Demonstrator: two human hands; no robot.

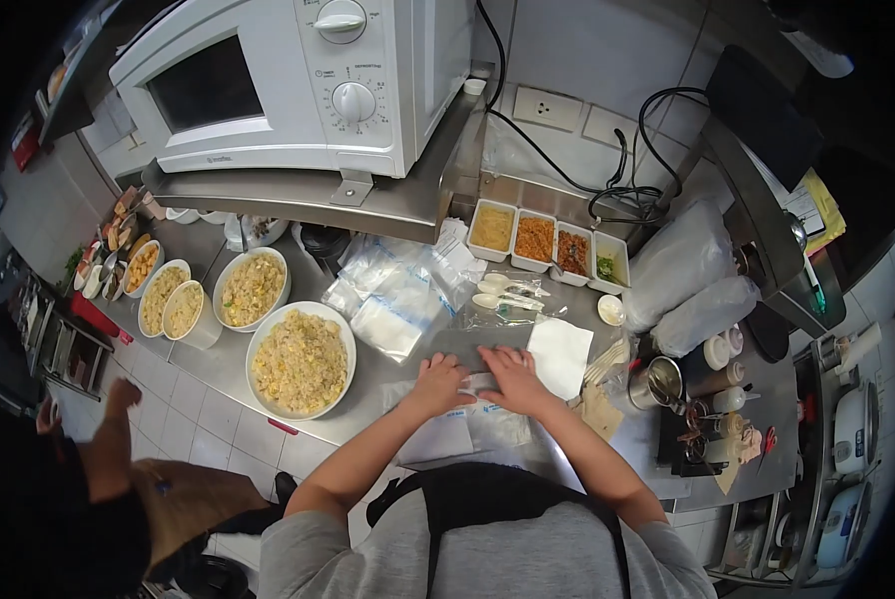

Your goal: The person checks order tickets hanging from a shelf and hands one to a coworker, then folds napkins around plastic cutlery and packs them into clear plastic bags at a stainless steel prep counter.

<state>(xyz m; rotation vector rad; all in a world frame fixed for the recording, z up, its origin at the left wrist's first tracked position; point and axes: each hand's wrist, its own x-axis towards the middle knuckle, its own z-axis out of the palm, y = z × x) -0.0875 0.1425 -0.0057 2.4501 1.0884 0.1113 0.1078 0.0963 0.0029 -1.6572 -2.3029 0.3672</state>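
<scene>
My left hand (441,385) and my right hand (513,381) are side by side at the front of the steel counter, both on a clear plastic bag (497,424) with blue print. The left fingers are curled on its upper edge. On the right, the fingers reach forward over the bag, with the thumb tucked at its edge. A white sheet (439,435) shows by the bag below my left wrist. White napkins (559,356) lie just right of my right hand. Ahead are wrapped plastic spoons (507,294) and a pile of clear bags (392,295).
Left stand a big bowl of fried rice (301,359) and several smaller rice containers (252,290). A microwave (298,85) sits on the shelf above. Trays of toppings (536,240) line the back; a metal pot (657,381) and sauce bottles (729,374) are right. Another person's arm (111,429) is at left.
</scene>
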